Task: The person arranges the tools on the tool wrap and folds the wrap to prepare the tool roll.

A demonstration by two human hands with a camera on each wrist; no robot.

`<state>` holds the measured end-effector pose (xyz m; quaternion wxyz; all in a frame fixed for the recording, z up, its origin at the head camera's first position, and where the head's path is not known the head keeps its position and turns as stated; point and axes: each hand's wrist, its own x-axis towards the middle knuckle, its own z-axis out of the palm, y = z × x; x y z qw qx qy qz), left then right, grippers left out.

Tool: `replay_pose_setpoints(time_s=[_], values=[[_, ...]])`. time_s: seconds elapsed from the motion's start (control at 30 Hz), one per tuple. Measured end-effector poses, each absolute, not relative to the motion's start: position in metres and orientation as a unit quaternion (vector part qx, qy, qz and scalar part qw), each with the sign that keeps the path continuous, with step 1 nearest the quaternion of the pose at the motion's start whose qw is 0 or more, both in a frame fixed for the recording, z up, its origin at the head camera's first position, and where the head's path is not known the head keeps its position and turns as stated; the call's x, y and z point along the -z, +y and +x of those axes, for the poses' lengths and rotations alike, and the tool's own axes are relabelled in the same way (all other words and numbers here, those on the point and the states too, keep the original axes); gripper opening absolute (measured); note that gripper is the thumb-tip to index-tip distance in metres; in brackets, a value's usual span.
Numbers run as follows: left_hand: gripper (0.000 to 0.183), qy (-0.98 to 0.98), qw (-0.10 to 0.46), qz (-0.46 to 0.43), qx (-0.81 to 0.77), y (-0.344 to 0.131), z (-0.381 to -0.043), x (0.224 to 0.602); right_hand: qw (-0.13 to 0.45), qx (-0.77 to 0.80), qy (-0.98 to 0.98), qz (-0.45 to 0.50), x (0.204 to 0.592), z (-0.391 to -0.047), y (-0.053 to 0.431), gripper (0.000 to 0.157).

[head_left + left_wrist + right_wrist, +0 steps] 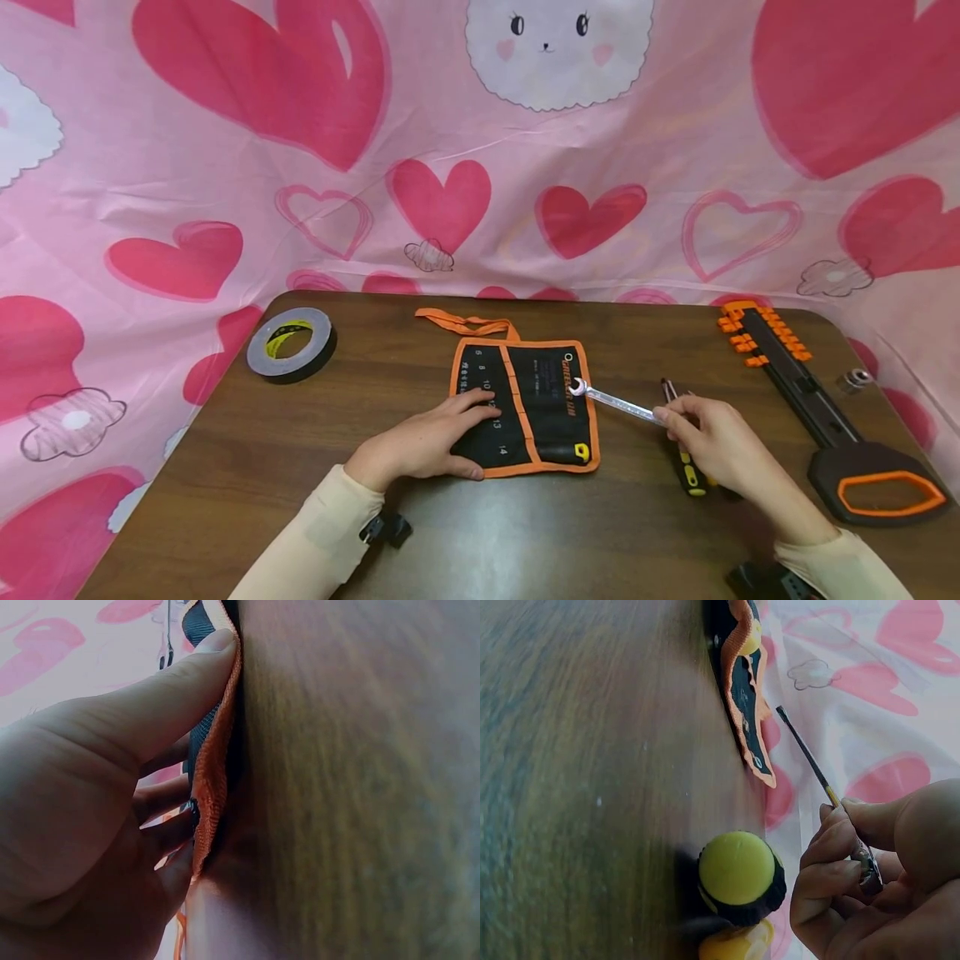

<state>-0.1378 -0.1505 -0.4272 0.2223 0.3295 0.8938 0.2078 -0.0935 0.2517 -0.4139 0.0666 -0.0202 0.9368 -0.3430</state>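
A black tool pouch (558, 429) with orange trim and printed size numbers lies flat on the table. My left hand (431, 437) rests on its left part, fingers spread over the numbers. In the left wrist view, the thumb (169, 694) lies along the pouch's orange edge (214, 787). A silver wrench (618, 404) is pinched in my right hand (712, 437), its open-jaw end over the pouch's right side. The right wrist view has the wrench (806, 754) raised, its other end partly hidden by the fingers. Beneath that hand lies a yellow-and-black screwdriver (691, 477), partly covered.
A grey tape roll (327, 354) lies at the back left. At the right is a long black holder (798, 387) with orange clips and a looped handle; a small metal socket (855, 380) stands beside it. The pouch's orange strap (465, 321) trails toward the back. Pink heart-print cloth hangs behind.
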Motion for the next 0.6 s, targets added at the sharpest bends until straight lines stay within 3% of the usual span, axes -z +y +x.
replay_pose_setpoints(time_s=[0.6], values=[[0.081,0.895,0.22,0.33,-0.205,-0.152,-0.137,0.427,0.088,0.346,0.93,-0.083,0.415,-0.098,0.235,0.03]])
